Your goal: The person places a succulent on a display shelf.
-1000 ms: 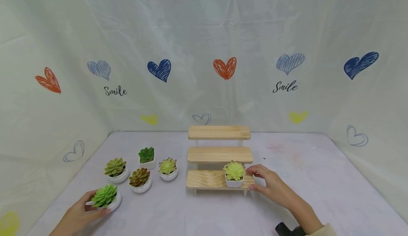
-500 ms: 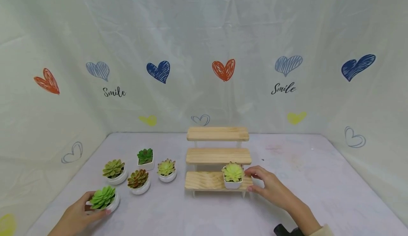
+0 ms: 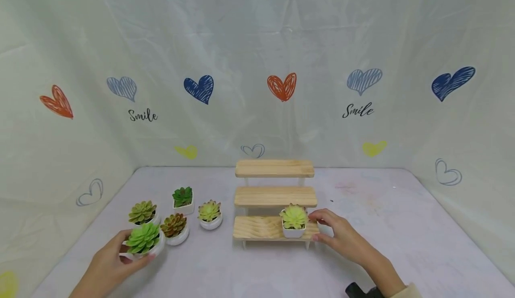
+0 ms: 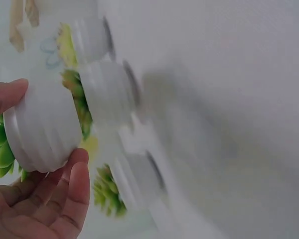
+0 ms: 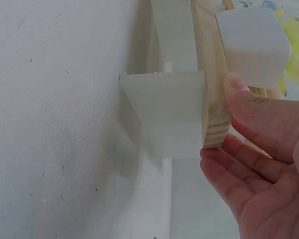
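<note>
In the head view my left hand (image 3: 112, 262) grips a bright green potted succulent (image 3: 143, 239). Thumb and fingers wrap its round white pot (image 4: 42, 129), which is raised off the table in the left wrist view. My right hand (image 3: 342, 237) holds the right end of the lowest board of a three-tier wooden stand (image 3: 255, 228). In the right wrist view the thumb lies on the board's upper face (image 5: 213, 69), with fingertips at its end. A pale green succulent in a square white pot (image 3: 294, 222) sits on that board, close to the right thumb.
Several potted succulents stand left of the stand: an olive-green one (image 3: 142, 213), a reddish-brown one (image 3: 175, 227), a dark green one in a square pot (image 3: 183, 199), and a pale one (image 3: 210, 213). A heart-printed curtain (image 3: 241, 43) hangs behind the table.
My left hand has lifted the bright green succulent and carried it right and slightly away from me, so it now overlaps the olive-green one. The right hand keeps its place on the stand.
</note>
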`<state>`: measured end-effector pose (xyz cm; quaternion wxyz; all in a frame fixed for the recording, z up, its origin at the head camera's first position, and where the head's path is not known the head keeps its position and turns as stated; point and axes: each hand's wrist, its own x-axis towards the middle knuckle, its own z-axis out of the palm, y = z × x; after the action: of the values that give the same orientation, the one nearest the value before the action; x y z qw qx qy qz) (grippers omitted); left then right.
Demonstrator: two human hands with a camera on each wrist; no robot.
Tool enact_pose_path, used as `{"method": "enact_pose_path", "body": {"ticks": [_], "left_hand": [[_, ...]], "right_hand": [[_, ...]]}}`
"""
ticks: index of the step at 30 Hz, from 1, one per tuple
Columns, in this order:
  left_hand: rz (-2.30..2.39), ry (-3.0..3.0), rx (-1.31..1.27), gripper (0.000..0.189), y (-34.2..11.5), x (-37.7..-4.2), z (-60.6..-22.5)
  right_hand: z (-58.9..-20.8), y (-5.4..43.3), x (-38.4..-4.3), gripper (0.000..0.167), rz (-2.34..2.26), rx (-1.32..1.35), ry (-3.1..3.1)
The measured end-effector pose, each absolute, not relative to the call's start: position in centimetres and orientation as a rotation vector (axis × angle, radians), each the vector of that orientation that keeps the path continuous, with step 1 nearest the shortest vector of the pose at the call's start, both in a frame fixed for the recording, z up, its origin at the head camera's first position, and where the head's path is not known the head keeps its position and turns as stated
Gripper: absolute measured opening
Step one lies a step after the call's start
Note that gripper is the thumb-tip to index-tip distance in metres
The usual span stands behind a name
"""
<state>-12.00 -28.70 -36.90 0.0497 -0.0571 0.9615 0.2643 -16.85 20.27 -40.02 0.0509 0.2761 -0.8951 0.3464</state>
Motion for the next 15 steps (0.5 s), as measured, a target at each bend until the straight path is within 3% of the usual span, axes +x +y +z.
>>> {"method": "enact_pose_path", "body": {"ticks": [15], "left_hand": [[1.108, 3.025, 0.091, 0.07, -20.3, -12.7, -35.9]], "right_hand": [[-39.6, 20.1, -16.8, 0.037, 1.065, 0.824, -2.75]]}}
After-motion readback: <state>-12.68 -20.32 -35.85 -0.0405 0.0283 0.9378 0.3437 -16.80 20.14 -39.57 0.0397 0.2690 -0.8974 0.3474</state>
